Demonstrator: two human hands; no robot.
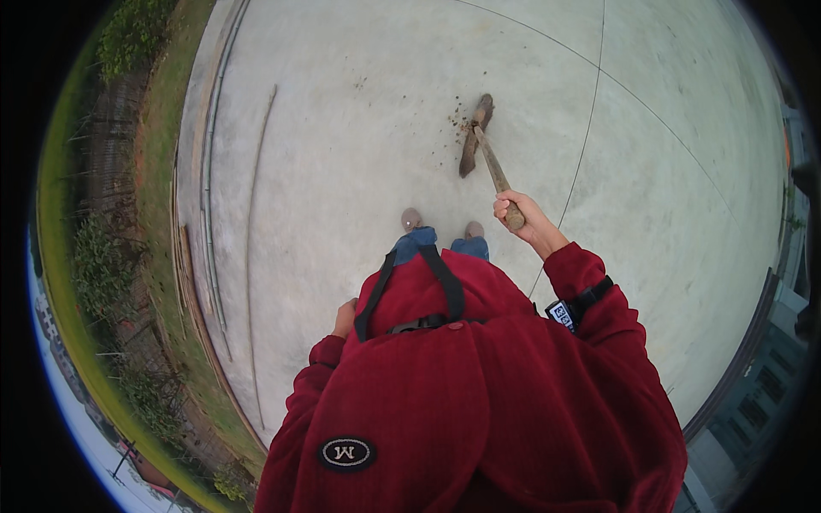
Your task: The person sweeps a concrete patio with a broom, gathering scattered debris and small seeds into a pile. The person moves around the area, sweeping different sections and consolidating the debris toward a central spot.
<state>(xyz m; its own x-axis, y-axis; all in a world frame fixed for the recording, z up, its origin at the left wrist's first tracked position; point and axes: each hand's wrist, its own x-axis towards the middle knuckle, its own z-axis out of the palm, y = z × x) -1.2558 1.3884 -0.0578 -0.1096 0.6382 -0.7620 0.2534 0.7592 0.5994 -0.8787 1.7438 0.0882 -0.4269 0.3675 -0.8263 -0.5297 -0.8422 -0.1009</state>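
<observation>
My right hand (518, 215) is closed round the end of a wooden tool handle (494, 160), which slants away from me. At the handle's far end, a long, narrow, brown head, like that of a pickaxe or mattock (469, 154), lies on or just above the concrete; I cannot tell which. Crumbs of soil (459, 120) are scattered to the left of the head. My left hand (345, 318) hangs beside my red jacket, partly hidden by it, and whether it holds anything cannot be seen.
Pale concrete (359, 160) with thin joint lines surrounds my feet. To the left lie a thin pole (254, 173) and several longer poles (208, 160) along the slab's edge. Beyond them are a grass strip (163, 167), a fence and shrubs. A building (757, 391) stands at the lower right.
</observation>
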